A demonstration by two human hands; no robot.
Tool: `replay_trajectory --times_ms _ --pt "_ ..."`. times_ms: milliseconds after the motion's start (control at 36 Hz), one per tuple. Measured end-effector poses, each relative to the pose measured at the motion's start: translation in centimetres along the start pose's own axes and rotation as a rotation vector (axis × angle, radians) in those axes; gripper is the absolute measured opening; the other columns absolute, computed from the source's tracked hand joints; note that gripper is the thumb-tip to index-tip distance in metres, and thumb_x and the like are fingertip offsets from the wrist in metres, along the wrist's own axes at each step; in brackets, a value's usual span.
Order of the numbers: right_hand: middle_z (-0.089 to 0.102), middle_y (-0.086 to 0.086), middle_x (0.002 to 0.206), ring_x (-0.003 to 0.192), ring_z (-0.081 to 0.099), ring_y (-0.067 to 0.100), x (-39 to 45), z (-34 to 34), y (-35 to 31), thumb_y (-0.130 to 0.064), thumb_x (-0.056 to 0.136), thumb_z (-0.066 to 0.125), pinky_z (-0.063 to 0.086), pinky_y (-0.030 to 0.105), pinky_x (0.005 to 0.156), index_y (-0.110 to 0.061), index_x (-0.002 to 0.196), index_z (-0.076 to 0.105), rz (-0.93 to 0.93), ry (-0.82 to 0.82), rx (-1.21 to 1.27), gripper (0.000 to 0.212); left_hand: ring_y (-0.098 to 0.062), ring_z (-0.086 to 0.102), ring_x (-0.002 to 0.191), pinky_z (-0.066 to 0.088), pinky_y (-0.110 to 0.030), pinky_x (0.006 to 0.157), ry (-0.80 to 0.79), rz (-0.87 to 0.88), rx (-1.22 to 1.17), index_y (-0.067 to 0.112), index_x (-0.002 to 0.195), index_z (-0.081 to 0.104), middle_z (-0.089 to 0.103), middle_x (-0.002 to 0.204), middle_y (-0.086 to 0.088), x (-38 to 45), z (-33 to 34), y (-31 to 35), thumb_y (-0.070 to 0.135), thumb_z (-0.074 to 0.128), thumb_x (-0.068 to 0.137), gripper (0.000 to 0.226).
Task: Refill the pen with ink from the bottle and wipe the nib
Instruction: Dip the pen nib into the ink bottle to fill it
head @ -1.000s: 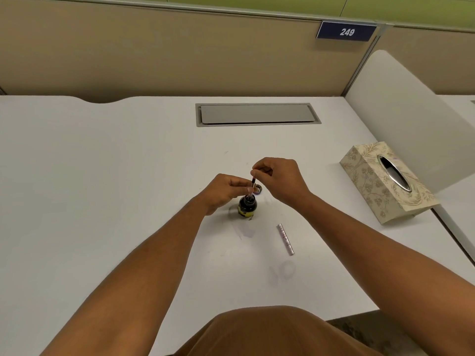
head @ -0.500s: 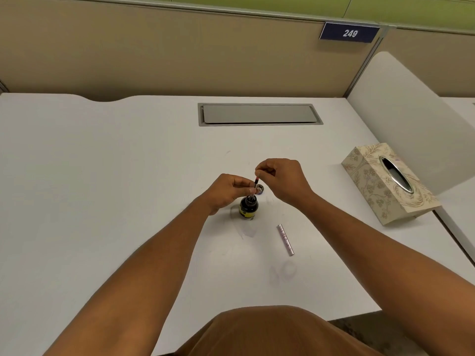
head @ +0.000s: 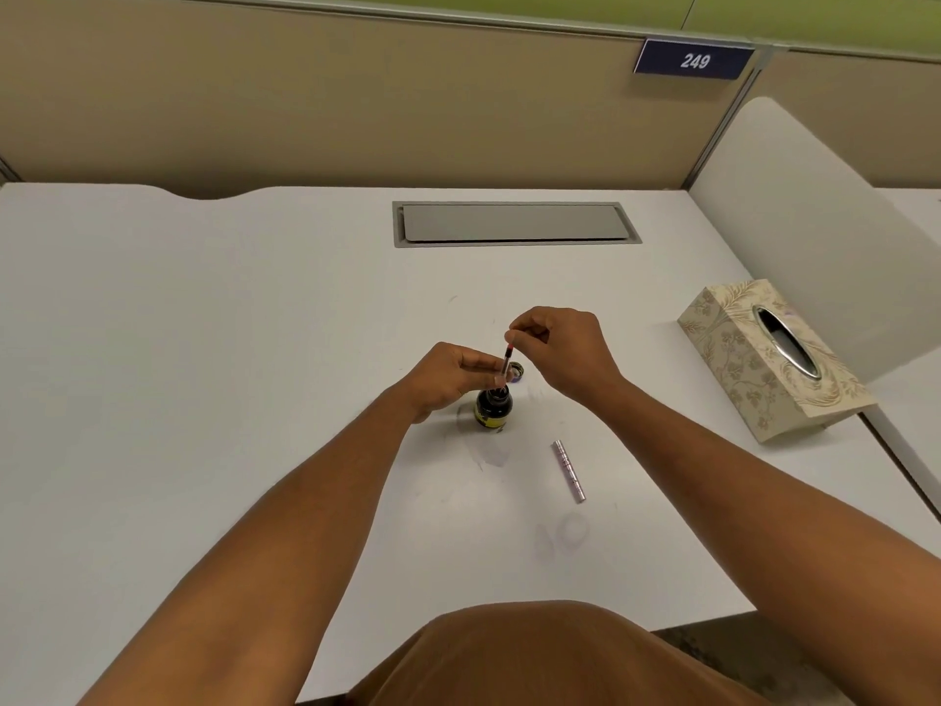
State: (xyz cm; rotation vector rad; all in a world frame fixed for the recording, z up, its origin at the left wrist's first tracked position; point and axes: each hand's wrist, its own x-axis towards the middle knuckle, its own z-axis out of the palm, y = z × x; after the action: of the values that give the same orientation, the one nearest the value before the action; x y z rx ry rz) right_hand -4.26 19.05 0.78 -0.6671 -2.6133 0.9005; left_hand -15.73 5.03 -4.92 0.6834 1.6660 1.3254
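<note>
Low in the frame, just right of centre, the silvery pen barrel [head: 569, 470] lies alone on the white desk [head: 203, 349]. Moving up to centre frame, the ink bottle [head: 492, 408] stands open. The left hand [head: 448, 374] is curled beside its neck, fingertips closed on the lower end of the slim pen section [head: 506, 360], which stands nearly upright, tip at the bottle's mouth. The right hand [head: 565, 349] pinches its top end. It looks light, thin and slick, so a two-point hold seems wise; the small bottle could tip easily. Behind sits the bottle cap [head: 516, 372]. Far right, the tissue box [head: 764, 359] waits.
</note>
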Motion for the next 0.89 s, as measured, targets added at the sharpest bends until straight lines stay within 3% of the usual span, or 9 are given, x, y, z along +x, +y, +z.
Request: replay_trajectory --times_ms 111,333,528,667,806,889 --pt "0.075 -0.004 0.086 0.081 0.068 0.009 0.0 0.0 -0.1 -0.023 0.089 0.068 0.055 0.026 0.079 -0.014 0.094 0.076 0.0 0.004 0.008 0.012 0.003 0.069 0.096 0.048 -0.014 0.088 -0.008 0.001 -0.005 0.024 0.1 0.077 0.077 0.099 0.012 -0.1 0.1 0.1 0.013 0.078 0.084 0.02" --pt "0.074 -0.006 0.085 0.079 0.067 0.007 0.0 -0.1 -0.3 -0.02 0.091 0.065 0.05 0.016 0.073 -0.015 0.095 0.075 -0.02 -0.024 -0.011 0.012 0.004 0.07 0.095 0.047 -0.013 0.086 -0.004 0.003 -0.01 0.026 0.097 0.077 0.077 0.096 0.014 0.0 0.1 0.1 0.013 0.078 0.083 0.019" --pt "0.073 -0.006 0.085 0.079 0.067 0.009 0.0 -0.3 -0.4 -0.02 0.092 0.064 0.052 0.023 0.076 -0.016 0.095 0.075 -0.042 -0.039 -0.052 0.012 -0.003 0.071 0.099 0.05 -0.022 0.095 -0.001 0.014 -0.003 0.02 0.102 0.078 0.078 0.101 0.007 0.3 0.1 0.0 0.012 0.079 0.082 0.021" --pt "0.073 -0.005 0.085 0.078 0.067 0.01 -0.2 -0.3 -0.4 -0.02 0.091 0.065 0.054 0.025 0.075 -0.016 0.095 0.074 -0.057 -0.048 -0.064 0.011 -0.001 0.071 0.095 0.05 -0.019 0.091 0.007 0.026 -0.014 0.022 0.098 0.078 0.078 0.096 0.01 0.3 0.2 -0.1 0.01 0.079 0.082 0.02" --pt "0.073 -0.005 0.082 0.069 0.067 0.007 -0.8 -0.1 -0.6 -0.018 0.091 0.065 0.047 0.01 0.066 -0.015 0.093 0.073 -0.061 -0.051 -0.042 0.009 -0.001 0.071 0.097 0.052 -0.012 0.083 -0.014 0.05 -0.024 0.019 0.101 0.077 0.078 0.096 0.01 -0.1 0.2 -0.1 0.006 0.077 0.083 0.022" --pt "0.072 -0.004 0.082 0.068 0.065 0.006 -1.1 0.1 -0.5 -0.018 0.092 0.065 0.044 0.008 0.064 -0.015 0.093 0.073 -0.068 -0.043 -0.036 0.009 0.001 0.07 0.096 0.05 -0.008 0.078 -0.015 0.05 -0.033 0.019 0.102 0.076 0.078 0.096 0.011 -0.3 0.3 -0.2 0.006 0.077 0.083 0.023"
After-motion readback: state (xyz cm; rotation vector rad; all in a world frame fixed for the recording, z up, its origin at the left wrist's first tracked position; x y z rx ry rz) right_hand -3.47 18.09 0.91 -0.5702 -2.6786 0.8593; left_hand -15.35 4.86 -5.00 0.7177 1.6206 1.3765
